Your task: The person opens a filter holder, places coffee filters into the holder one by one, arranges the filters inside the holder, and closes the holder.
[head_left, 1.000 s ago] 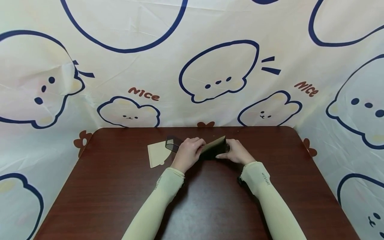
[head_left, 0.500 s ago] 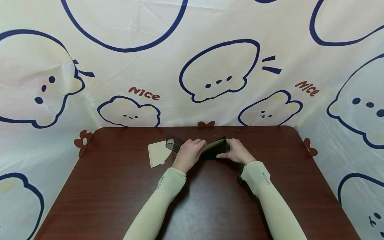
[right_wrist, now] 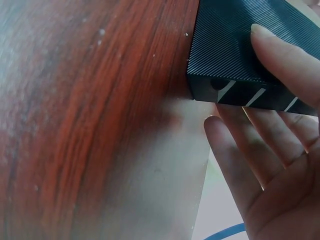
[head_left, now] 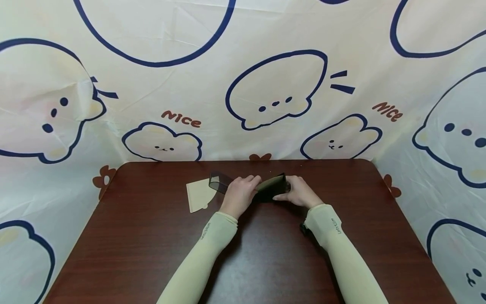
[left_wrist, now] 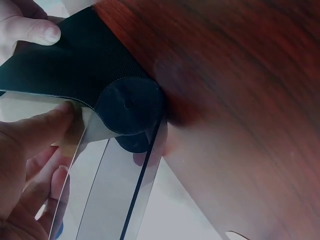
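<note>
My right hand point(head_left: 300, 192) grips the end of a black ribbed box point(head_left: 268, 191) with a hinged clear cover. In the right wrist view its thumb point(right_wrist: 285, 57) lies on the ribbed face, the fingers on the other side. The cover point(head_left: 220, 182) is swung out to the left, its round hinge point(left_wrist: 130, 105) showing in the left wrist view. My left hand point(head_left: 239, 192) is at the box's mouth and pinches cream cards point(left_wrist: 80, 130) there, the thumb tip right at the rim. Lower fingers are partly behind the clear cover.
A flat cream card point(head_left: 199, 196) with a curved cut edge and small tab lies on the brown table point(head_left: 258, 261), left of the hands, its corner under the clear cover. A patterned curtain point(head_left: 212, 93) hangs behind the table's far edge.
The cream edge that stood above the box's upper right corner has sunk down inside it. My left hand has shifted slightly right; the right hand has stayed in place.
</note>
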Tool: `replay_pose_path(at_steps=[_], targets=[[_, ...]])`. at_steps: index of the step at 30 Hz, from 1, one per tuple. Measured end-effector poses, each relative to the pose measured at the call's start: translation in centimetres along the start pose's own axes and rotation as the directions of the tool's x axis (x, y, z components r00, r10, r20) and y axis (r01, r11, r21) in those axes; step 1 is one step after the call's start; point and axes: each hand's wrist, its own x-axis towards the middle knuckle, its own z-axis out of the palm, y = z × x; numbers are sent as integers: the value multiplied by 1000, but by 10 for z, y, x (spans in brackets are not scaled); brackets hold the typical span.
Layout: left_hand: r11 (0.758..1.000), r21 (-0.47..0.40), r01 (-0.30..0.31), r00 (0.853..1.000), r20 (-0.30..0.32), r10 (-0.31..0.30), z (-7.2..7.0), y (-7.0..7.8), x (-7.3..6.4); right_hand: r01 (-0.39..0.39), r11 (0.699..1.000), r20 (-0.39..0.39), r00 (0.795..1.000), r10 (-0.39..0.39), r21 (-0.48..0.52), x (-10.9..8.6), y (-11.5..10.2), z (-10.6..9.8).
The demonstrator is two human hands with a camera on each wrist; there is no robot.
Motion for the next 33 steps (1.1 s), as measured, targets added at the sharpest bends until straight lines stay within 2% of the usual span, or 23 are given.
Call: replay_pose_path(at_steps=[6,15,22,28,33], targets=[[998,56,-2,1000,-6,2,3,1,3,-1,1000,0,1000,1,1,1,0,1],[998,71,3,1000,5,-3,6,3,1,-11,1000,11,1000,11,8,2,0,3],[996,88,-13,1000,-10,14,9,2,4,-9,1000,1,1000,9,-13,2,2,0],[992,126,6,1000,-29,-3,10,1,3,11,1000,17,1000,-11,-5,5,2,2],[992,124,-5,999,-32,9,12,2,4,-13,1000,8,1000,13,-9,3,3,0]])
